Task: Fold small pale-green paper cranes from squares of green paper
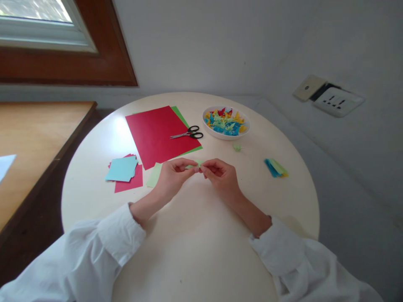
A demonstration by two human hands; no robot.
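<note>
Between my two hands, above the middle of the round table, is a small light green folded paper (199, 162). My left hand (176, 174) pinches it from the left with thumb and fingers. From the right, my right hand (220, 174) pinches it too, and the fingertips of both hands meet. The fingers hide much of its shape. Partly behind my left hand lies a light green paper sheet (153, 176). A small light green folded paper piece (237, 147) rests on the table beyond my right hand.
A white bowl (226, 136) at the back holds several colourful paper cranes. Scissors (189, 133) lie on large red paper (157, 134) over green paper. Small blue (122, 169) and red squares are stacked left. Folded papers (276, 167) lie right on the white round table (195, 251).
</note>
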